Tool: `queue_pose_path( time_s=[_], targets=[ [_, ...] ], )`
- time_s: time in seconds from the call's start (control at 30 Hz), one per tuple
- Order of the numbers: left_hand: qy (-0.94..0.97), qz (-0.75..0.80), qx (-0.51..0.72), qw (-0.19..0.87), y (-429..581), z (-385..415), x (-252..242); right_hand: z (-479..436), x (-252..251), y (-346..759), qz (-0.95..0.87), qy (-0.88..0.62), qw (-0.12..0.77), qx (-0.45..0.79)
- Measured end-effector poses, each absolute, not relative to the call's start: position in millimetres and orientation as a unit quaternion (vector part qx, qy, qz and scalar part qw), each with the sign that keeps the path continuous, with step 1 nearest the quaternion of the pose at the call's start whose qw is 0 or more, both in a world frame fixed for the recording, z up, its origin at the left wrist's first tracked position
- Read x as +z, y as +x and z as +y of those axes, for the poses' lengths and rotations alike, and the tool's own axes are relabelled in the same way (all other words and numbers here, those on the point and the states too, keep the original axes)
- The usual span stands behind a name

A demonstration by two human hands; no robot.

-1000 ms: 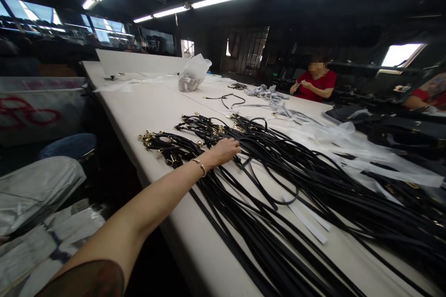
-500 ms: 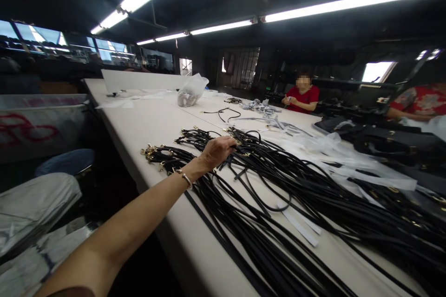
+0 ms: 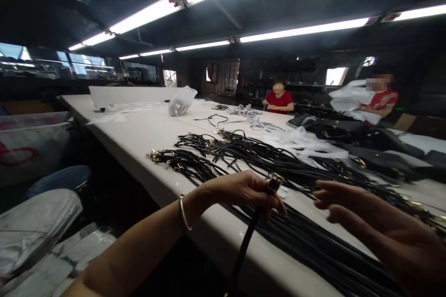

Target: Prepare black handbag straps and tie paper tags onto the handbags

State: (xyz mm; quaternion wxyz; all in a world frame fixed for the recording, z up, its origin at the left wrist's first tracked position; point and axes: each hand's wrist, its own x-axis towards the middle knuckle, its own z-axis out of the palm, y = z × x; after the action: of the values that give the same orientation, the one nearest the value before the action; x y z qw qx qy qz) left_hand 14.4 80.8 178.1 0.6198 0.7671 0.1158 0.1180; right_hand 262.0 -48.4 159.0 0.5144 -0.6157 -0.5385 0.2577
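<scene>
My left hand (image 3: pixel 245 190) pinches a black strap (image 3: pixel 248 236) close to its gold buckle (image 3: pixel 275 183), which sticks out past the fingertips. The strap hangs down over the table's near edge. To the right, my right hand (image 3: pixel 369 222) is held up, slightly blurred, fingers stretched out and apart from the thumb, with nothing in it. Beneath and behind both hands lie long bundles of black straps (image 3: pixel 265 153), their gold metal ends (image 3: pixel 156 155) gathered at the left.
The straps lie on a long pale table (image 3: pixel 132 139). A clear plastic bag (image 3: pixel 182 101) stands farther back, and white wrapping sheets (image 3: pixel 303 141) lie beside black bags (image 3: pixel 379 144). Two co-workers are across the table. A blue stool (image 3: pixel 59 180) and white sacks (image 3: pixel 35 222) are at the left.
My left hand has come back from the strap bundles toward me with one buckled strap. My right hand has come into view. The co-worker at the far right now lifts white plastic.
</scene>
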Motion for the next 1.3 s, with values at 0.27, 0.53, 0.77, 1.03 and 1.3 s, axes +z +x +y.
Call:
queue_pose_path(
  time_s=[0.27,0.53,0.77,1.03,1.3],
  targets=[
    [0.694,0.083,0.089,0.709,33,36,135,-52,147,223,-0.541,-0.517,0.464,0.473],
    [0.581,0.117,0.15,0.791,38,40,79,-55,98,232,-0.334,-0.489,0.548,0.591],
    [0.669,0.236,0.301,0.637,45,32,61,-43,84,233,-0.295,-0.474,0.539,0.63],
    [0.84,0.211,0.417,0.275,40,24,49,-24,75,233,-0.316,-0.498,0.494,0.639],
    [0.515,0.269,0.201,0.789,42,38,47,-13,77,242,-0.504,-0.524,0.314,0.61]
  ],
)
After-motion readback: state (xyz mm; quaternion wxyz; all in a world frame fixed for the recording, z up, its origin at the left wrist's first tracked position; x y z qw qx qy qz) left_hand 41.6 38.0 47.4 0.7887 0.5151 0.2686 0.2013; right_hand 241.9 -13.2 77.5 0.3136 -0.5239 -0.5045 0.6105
